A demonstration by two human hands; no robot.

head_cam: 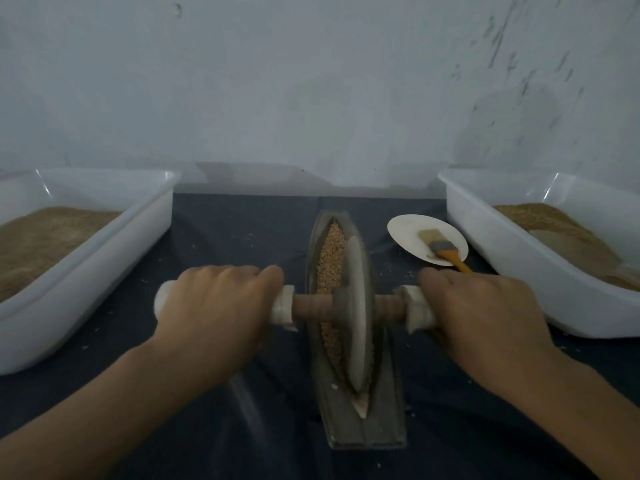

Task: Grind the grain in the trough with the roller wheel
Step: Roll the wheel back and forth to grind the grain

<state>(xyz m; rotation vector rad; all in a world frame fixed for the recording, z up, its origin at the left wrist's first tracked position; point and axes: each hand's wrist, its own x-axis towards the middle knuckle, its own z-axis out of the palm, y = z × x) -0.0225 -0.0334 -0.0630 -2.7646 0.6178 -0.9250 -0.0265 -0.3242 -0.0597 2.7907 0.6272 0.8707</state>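
A long boat-shaped metal trough [349, 424] lies lengthwise on the dark cloth in front of me. Tan grain [333, 251] fills its groove. A grey roller wheel [356, 317] stands upright in the groove near the middle, on a wooden axle [311, 308] with white-wrapped handle ends. My left hand [214, 306] grips the left handle from above. My right hand [485, 313] grips the right handle the same way.
A white plastic tub [104, 258] with brown grain stands at the left, another white tub [512, 258] with grain at the right. A small white dish [405, 230] holding an orange-handled brush [446, 252] sits beyond my right hand. A pale wall rises close behind. Grain specks dot the cloth.
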